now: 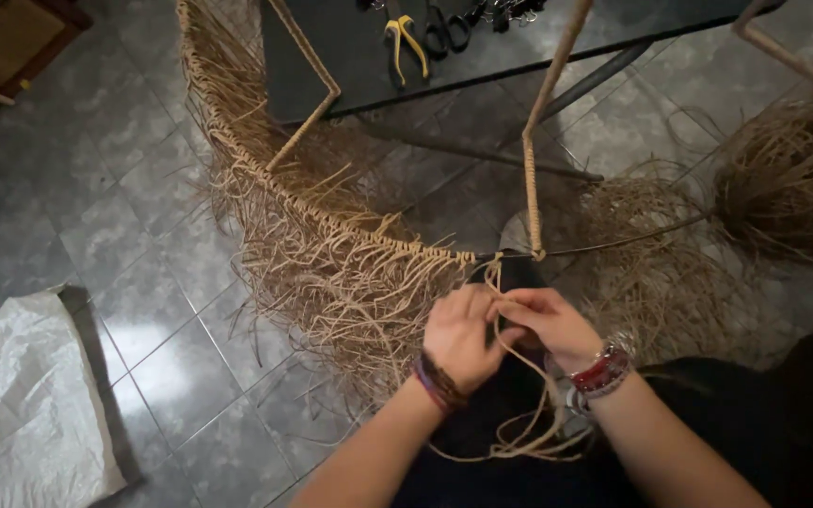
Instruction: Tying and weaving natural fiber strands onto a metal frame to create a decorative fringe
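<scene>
1. Head view, the work: the left hand (pixel 460 334) and right hand (pixel 543 325) meet just below a curved hoop frame (pixel 237 150), both pinching pale raffia strands (pixel 510 376); the strands rise to the hoop at the point where the tied fringe (pixel 331 273) ends, and their loose tails hang down past the wrists over dark clothing.
2. Head view, doing it well: judging from the row already tied, each knot sits tight against its neighbour; so this one should be drawn snug up to the hoop, pulled evenly on both tails, and pushed against the last knot before letting go.
3. Head view, the hands: the left is curled, knuckles up, fingers closed on the strands; the right lies over from the other side, thumb and fingers gripping the same strands; both wrists wear bracelets and the forearms come in low from the bottom edge.
4. Head view, surroundings: a wrapped upright rod (pixel 534 160) meets the hoop just beside the knot; a loose raffia bundle (pixel 788 179) lies right; pliers (pixel 405 42) rest on a dark table (pixel 350 56); a white sack (pixel 25 395) sits on the tiled floor (pixel 105 141).
</scene>
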